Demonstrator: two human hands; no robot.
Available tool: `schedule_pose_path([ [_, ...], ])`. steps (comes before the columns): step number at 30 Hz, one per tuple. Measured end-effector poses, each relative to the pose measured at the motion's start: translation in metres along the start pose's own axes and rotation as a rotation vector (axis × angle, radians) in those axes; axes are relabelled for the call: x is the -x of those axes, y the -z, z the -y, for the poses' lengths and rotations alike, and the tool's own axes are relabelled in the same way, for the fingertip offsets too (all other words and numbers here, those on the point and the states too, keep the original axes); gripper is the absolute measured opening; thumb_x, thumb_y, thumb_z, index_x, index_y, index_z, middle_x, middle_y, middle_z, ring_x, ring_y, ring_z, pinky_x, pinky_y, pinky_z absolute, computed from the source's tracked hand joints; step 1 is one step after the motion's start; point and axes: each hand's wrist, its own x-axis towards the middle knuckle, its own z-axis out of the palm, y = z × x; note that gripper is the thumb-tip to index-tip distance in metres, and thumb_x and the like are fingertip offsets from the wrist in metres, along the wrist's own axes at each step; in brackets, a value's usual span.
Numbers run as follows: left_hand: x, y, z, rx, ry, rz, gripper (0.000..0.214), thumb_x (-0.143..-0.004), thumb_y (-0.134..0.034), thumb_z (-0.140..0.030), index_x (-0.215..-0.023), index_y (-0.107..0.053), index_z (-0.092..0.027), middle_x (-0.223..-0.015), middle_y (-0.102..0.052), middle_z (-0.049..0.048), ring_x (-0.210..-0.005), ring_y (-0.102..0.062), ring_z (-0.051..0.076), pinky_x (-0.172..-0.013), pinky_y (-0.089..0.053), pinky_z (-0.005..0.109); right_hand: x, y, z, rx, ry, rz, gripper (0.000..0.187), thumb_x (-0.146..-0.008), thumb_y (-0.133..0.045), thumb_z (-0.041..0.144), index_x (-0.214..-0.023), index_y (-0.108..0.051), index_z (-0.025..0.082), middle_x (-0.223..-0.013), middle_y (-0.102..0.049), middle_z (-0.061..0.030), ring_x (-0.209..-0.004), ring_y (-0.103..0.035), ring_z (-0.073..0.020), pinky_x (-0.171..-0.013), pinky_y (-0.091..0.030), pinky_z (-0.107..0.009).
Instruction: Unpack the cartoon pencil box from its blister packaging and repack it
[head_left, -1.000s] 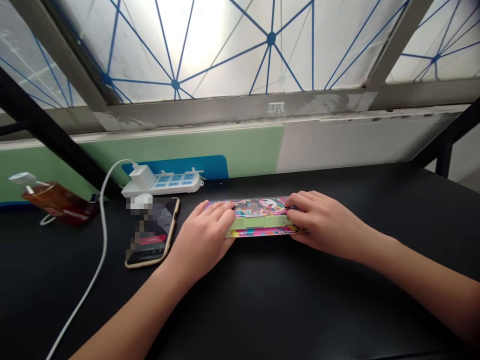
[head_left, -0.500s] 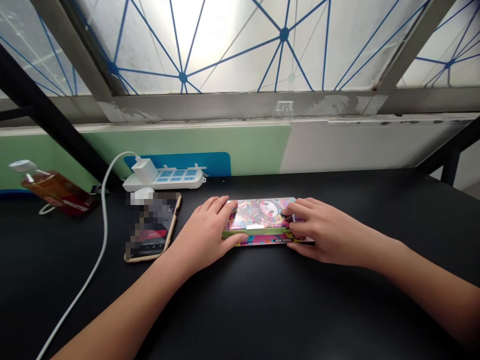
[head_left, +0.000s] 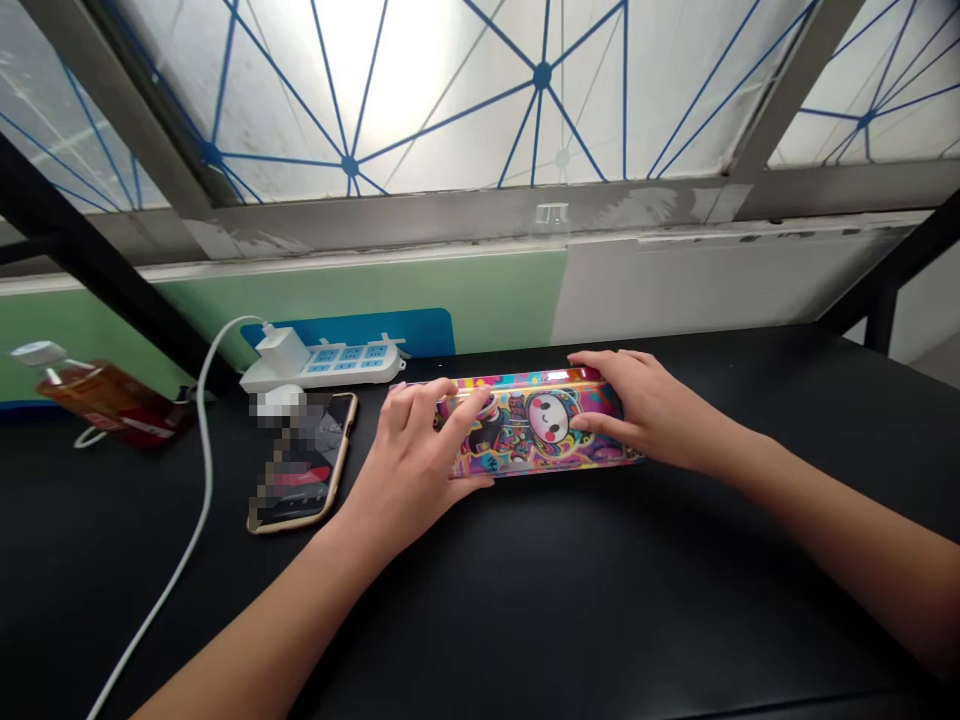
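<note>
Grip curled around both ends: left hand [head_left: 411, 455], right hand [head_left: 649, 410] clasping shut cartoon pencil box [head_left: 536, 422].

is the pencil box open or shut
Shut: the pencil box, between the left hand and right hand, shows only its printed top, no inside.

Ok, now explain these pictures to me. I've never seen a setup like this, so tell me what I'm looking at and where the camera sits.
There is no machine here. You are seeing a person's own bare hands from a single camera worn on their head, looking forward and down. The left hand and right hand hold a brightly printed pencil box, one at each end. It sits on a black table beside a gold-edged smartphone, which is partly blurred out. Further back are a white power strip with a white charger plugged in, and a bottle of amber liquid.
</note>
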Motion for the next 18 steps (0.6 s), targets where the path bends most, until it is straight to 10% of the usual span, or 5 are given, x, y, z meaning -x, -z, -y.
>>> schedule_pose_path([
  [5, -0.003, 0.005, 0.002, 0.039, 0.008, -0.007, 0.082, -0.085, -0.069, -0.061, -0.151, -0.04, -0.021, -0.144, -0.048, 0.0196, -0.135, -0.04, 0.04, -0.117, -0.026, 0.062, -0.001, 0.009, 0.0, -0.041, 0.01, -0.038, 0.055, -0.083, -0.066, 0.064, -0.121, -0.06, 0.024, -0.114, -0.072, -0.0097, -0.107, -0.065, -0.0318, -0.101, -0.043, -0.049],
  [12, -0.006, 0.018, 0.01, -0.016, 0.083, -0.11, 0.046, -0.097, -0.061, -0.039, -0.139, -0.049, -0.022, -0.136, -0.063, 0.0131, -0.127, -0.056, 0.032, -0.12, -0.021, 0.06, 0.004, 0.014, 0.014, 0.137, 0.181, -0.21, 0.051, -0.084, -0.069, 0.06, -0.118, -0.056, 0.024, -0.102, -0.07, -0.0087, -0.094, -0.066, -0.0286, -0.11, -0.035, -0.053],
  [18, -0.002, 0.013, 0.006, -0.03, 0.02, -0.044, 0.019, -0.094, -0.064, -0.03, -0.112, -0.061, -0.023, -0.116, -0.072, 0.0082, -0.106, -0.067, 0.028, -0.117, -0.029, 0.058, 0.008, 0.002, 0.027, 0.332, 0.269, -0.105, 0.019, -0.097, -0.055, 0.036, -0.109, -0.061, 0.021, -0.104, -0.072, -0.0109, -0.092, -0.067, -0.0267, -0.105, -0.04, -0.05],
])
